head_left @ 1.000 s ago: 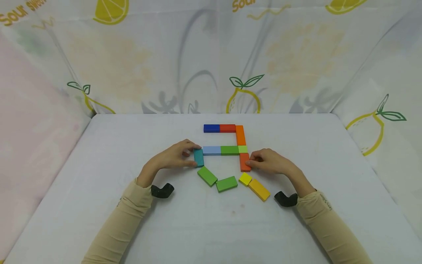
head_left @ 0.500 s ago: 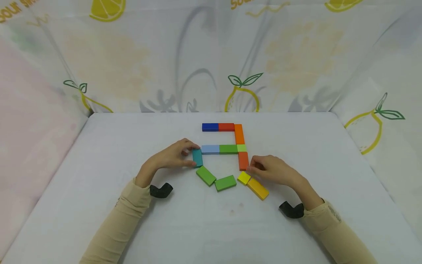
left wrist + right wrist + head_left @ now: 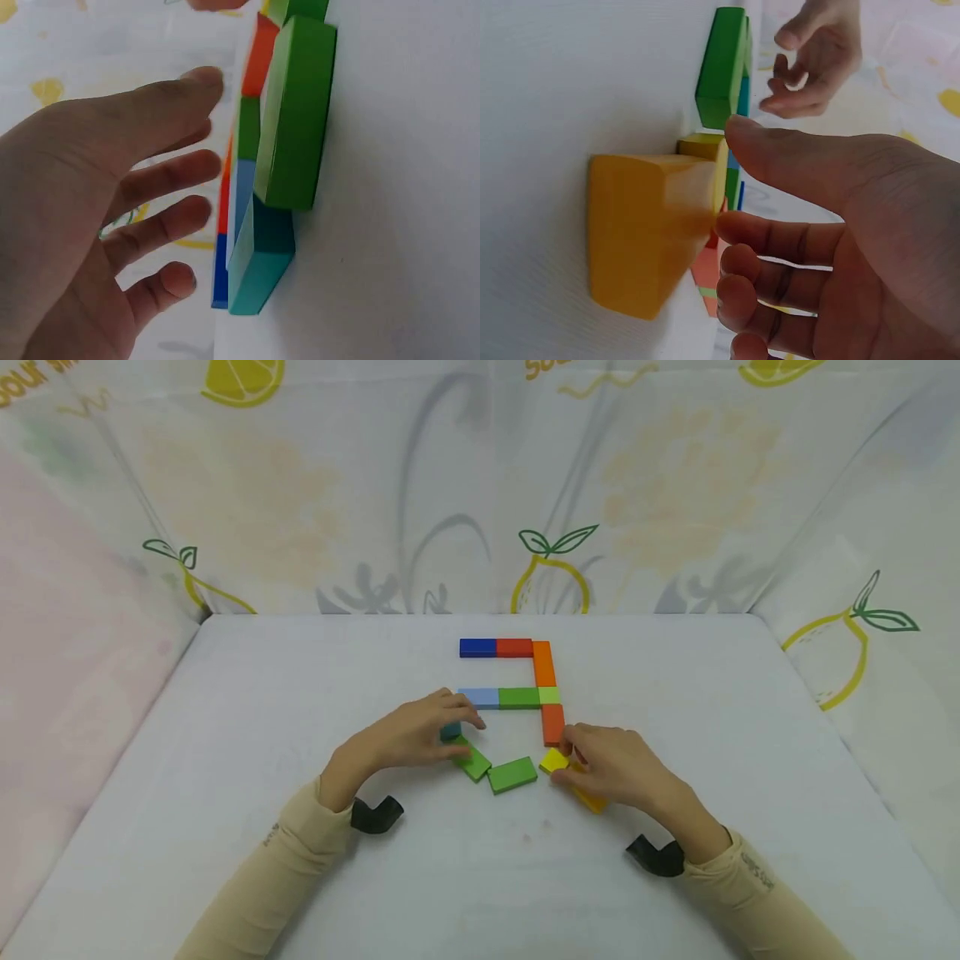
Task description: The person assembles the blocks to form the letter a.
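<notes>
My left hand (image 3: 408,731) hovers over a teal block (image 3: 262,262) and a slanted green block (image 3: 474,765), its fingers spread and apart from both in the left wrist view. On the other side, my right hand (image 3: 626,766) is over a small yellow block (image 3: 553,761) and an amber block (image 3: 652,232), which it partly covers. Thumb and fingers stand apart there, with nothing seen gripped between them. Another green block (image 3: 513,775) lies flat between the two hands. A red-orange block (image 3: 552,725) stands just beyond the right fingertips.
Farther back on the white table (image 3: 315,652) lie a dark blue block (image 3: 477,648), a red block (image 3: 514,648) and an orange block (image 3: 543,663). A light blue block (image 3: 480,698), a green block (image 3: 519,698) and a lime block (image 3: 549,695) form a middle row.
My left hand has left the teal block and shifted right and nearer, over the green block. My right hand has moved from the red-orange block down to the yellow one, its fingers spreading.
</notes>
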Tool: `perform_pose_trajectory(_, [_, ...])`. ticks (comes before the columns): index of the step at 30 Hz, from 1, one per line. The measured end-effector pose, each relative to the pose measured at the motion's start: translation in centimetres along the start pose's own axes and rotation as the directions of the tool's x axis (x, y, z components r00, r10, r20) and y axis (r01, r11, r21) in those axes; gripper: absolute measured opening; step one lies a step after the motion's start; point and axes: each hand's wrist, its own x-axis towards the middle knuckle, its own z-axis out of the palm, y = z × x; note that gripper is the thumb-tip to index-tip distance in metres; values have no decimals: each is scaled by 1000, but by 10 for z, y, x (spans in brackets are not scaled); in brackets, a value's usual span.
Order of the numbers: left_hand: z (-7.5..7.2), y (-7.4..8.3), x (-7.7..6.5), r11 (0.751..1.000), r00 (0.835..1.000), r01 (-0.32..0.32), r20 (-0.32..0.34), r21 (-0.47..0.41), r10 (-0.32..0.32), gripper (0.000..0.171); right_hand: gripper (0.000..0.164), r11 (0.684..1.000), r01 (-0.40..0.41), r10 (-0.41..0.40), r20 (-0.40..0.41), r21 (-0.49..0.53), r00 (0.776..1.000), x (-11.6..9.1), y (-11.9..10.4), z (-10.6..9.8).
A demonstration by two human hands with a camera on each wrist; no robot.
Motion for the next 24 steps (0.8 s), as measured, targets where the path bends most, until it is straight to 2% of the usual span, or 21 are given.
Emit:
perform_pose_trajectory(3, [5,9,1,1000,995,-16,100,22,14,37,31,1000,-19,19,-4,-17,1000,1,-1,2])
perform_pose_trajectory(5, [8,13,2,999,990,-21,138,30,16,37,31,999,-29,29,-6,-27,1000,2,-2,3])
perform_pose_trajectory(19, [11,16,4,999,983,-51,177,2,50,27,33,999,-22,19,-54,-45,998,4,-1,5])
perform_pose_trajectory(24, [12,19,3,999,983,-36,182,27,30,27,32,999,-3,0,-70,-45,998,5,-1,8])
